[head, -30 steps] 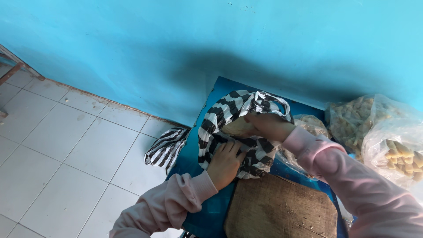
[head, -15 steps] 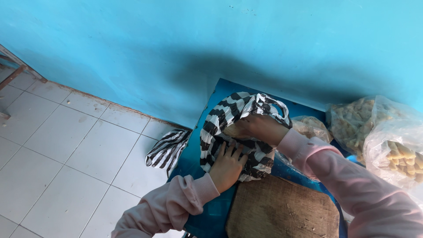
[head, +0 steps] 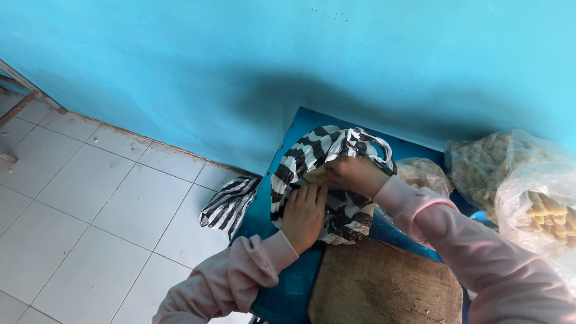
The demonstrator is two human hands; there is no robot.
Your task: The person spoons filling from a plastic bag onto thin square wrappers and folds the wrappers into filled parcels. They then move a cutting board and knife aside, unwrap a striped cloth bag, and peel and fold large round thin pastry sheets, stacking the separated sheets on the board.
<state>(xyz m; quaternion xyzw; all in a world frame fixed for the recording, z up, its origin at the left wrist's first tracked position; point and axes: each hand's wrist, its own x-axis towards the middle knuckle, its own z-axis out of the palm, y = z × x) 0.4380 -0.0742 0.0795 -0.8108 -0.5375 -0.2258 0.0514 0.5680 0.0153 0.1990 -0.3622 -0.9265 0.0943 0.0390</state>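
Two hands at black-and-white striped plastic bag (head: 327, 174) on blue tabletop (head: 288, 294) | head view: left hand (head: 304, 215) flat, open, pressing bag's side | right hand (head: 354, 175) closed on pale item at bag mouth, partly inside | clear snack bags (head: 528, 180) wait alongside, bag untied

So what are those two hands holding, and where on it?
The black-and-white striped plastic bag: the right hand grips it at its open mouth, beside something pale there, while the left hand presses flat on its side.
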